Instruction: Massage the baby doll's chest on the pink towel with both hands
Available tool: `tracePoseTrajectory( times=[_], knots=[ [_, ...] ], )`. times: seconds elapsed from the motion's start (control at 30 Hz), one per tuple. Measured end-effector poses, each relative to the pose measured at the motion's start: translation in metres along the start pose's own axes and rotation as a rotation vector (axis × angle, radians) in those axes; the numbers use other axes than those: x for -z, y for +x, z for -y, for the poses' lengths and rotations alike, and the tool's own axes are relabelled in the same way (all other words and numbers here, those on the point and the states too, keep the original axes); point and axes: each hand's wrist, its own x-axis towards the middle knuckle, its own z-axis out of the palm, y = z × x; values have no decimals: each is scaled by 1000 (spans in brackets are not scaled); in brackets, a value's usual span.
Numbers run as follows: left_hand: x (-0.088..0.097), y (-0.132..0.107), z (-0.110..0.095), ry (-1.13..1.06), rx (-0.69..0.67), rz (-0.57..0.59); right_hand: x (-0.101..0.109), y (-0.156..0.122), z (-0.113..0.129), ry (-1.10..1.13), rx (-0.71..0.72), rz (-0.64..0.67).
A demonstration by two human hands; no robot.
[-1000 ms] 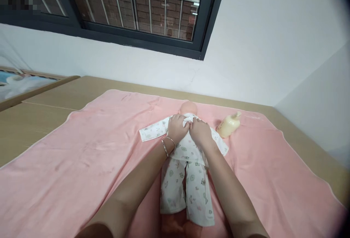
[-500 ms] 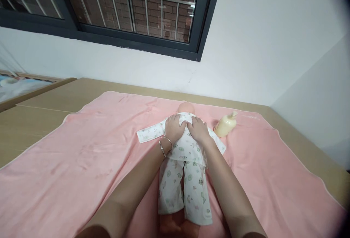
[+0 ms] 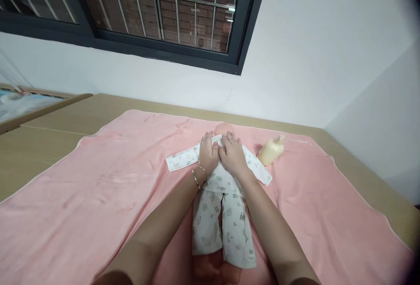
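Observation:
A baby doll (image 3: 221,184) in white printed pyjamas lies on a pink blanket (image 3: 108,180), its head at the far end and its feet towards me. My left hand (image 3: 208,151) rests flat on the left side of the doll's upper body, a bracelet (image 3: 199,175) round the wrist. On the other side, my right hand (image 3: 232,153) lies flat too, fingers stretched towards the doll's head. Both thumbs are close together at the middle. The doll's sleeves spread out to each side. Neither hand grips anything.
A cream pump bottle (image 3: 271,150) leans to the right of the doll on the blanket. Under the blanket is a wooden surface (image 3: 55,145). Behind stands a white wall (image 3: 288,57) with a dark-framed, barred window (image 3: 164,9).
My right hand has shifted slightly left and up towards the doll's neck. My left hand has slid a little upward, its fingers now closer together. The bottle stays in place.

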Motion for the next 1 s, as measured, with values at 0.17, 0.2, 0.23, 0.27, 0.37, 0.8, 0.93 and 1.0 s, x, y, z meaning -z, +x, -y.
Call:
tracePoseTrajectory(
  times=[0.17, 0.2, 0.23, 0.27, 0.37, 0.8, 0.93, 1.0],
  knots=[
    [0, 1, -1, 10, 1, 10, -5, 1, 0, 9, -24, 37],
    [0, 1, -1, 14, 3, 8, -5, 1, 0, 23, -29, 38],
    [0, 1, -1, 19, 6, 4, -5, 1, 1, 39, -33, 16],
    [0, 1, -1, 23, 9, 0, -4, 0, 1, 54, -35, -22],
    [0, 1, -3, 30, 8, 3, -3, -1, 3, 59, -39, -121],
    [3, 8, -10, 183, 53, 77, 36, 1, -12, 189, -67, -50],
    [2, 12, -33, 187, 92, 125, 92, -18, -23, 291, -101, -230],
    [1, 8, -53, 94, 85, 178, 118, -33, -36, 286, -164, -267]
  ],
)
